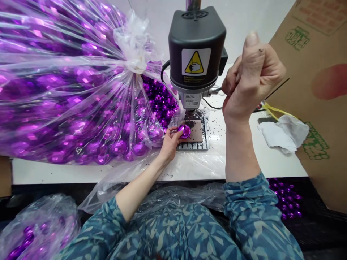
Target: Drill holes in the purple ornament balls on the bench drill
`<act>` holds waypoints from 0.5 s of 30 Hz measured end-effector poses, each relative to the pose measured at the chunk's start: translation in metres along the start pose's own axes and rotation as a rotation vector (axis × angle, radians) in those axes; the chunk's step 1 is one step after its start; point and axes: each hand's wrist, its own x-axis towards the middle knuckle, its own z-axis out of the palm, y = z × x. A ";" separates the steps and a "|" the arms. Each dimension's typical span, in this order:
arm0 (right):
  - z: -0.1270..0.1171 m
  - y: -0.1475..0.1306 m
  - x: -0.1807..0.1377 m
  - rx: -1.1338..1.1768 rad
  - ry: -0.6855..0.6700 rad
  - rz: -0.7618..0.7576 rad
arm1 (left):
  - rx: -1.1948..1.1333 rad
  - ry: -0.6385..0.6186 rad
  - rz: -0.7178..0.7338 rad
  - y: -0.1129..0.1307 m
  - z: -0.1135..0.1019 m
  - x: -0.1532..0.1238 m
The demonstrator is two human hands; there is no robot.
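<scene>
- The shiny purple ball point(184, 131), faceted all over, is at the left part of a flat brown board point(197, 135), on the near side of the drill chuck point(190, 112) and a little left of it. I can't tell whether it rests on the board or is held just above.
- My left hand point(170, 142) has the ball pinched between thumb and fingertips, coming at it from the near left.
- My right hand point(253, 77) is raised to the right of the machine, fingers curled into a closed fist (a metal rod point(217, 90) runs from the machine toward it, but what is inside my fist is hidden).
- Under the board is a slotted metal base point(193, 146), with dark crumbs point(210, 124) scattered around it and on the board.
- Above stands the black drill machine point(197, 36), bearing a yellow warning sign point(194, 65).
- To the left, a big clear bag point(84, 68), bunched into a white knot, bulges with purple balls across the white table point(54, 172).
- To the right lie crumpled white sheets point(284, 133), beside a large cardboard box point(311, 47).
- At the near left is another plastic bag point(48, 224) with purple pieces.
</scene>
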 end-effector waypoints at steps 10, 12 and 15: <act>0.001 0.002 -0.001 0.012 0.006 -0.075 | 0.330 -0.025 0.311 -0.009 -0.007 0.033; 0.001 0.001 -0.001 -0.011 0.005 -0.073 | 0.341 -0.053 0.317 -0.010 -0.007 0.036; 0.002 0.000 -0.001 -0.057 0.000 -0.060 | 0.372 -0.106 0.314 -0.010 -0.008 0.039</act>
